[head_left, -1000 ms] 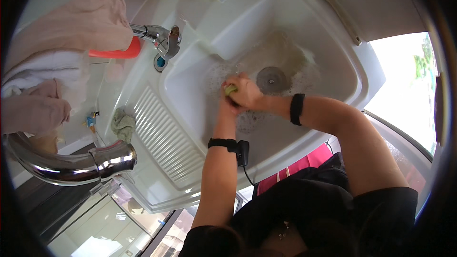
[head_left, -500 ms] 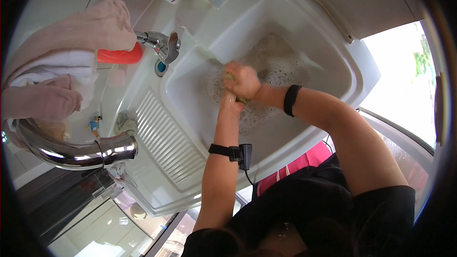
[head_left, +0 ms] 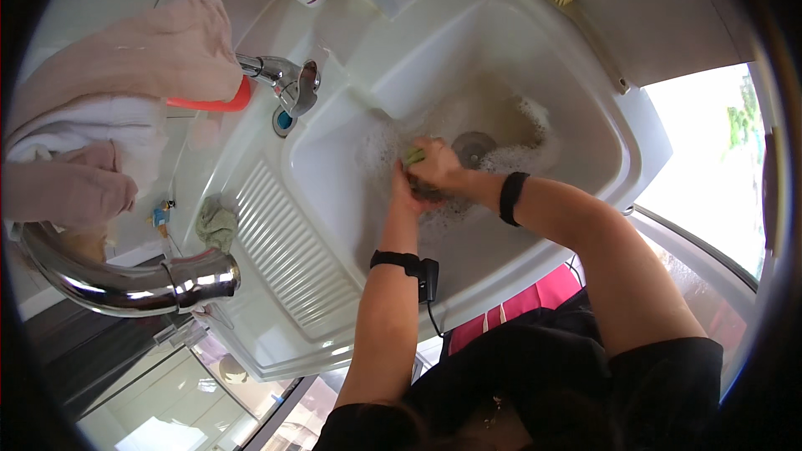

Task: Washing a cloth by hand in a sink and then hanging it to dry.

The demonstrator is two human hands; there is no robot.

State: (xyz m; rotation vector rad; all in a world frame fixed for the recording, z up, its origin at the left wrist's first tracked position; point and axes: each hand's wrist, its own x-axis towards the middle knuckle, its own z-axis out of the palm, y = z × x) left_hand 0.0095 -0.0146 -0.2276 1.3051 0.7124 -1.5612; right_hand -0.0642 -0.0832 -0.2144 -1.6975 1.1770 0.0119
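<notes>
Head view: inside the white sink (head_left: 330, 138), the right hand (head_left: 437, 163) and the left hand (head_left: 407, 189) meet around a small green cloth (head_left: 414, 156), low over cloudy water and foam (head_left: 451, 210) and just left of the drain (head_left: 474, 149). Working that low probably lets drips and suds fall back into the basin. The right fingers are curled tightly over the cloth, a bit of which shows at their tips; the left hand sits below with its palm turned toward the other, seemingly as something to press against, though its fingers are mostly hidden and I cannot tell how far they close. The 2 black straps sit back from the hands, perhaps to stay clear of the water; the left strap (head_left: 393, 261) carries a small box (head_left: 428, 281). Left of the basin, the ribbed board (head_left: 288, 242) joins the sink, its ridges likely letting water run off. A grey-green cloth (head_left: 216, 223) lies bunched at its outer edge, apart from the suds. The long-handled brush (head_left: 582, 21) rests along the far rim, seemingly out of the way, while the chrome tap (head_left: 292, 88) stands close to the basin's left corner.
</notes>
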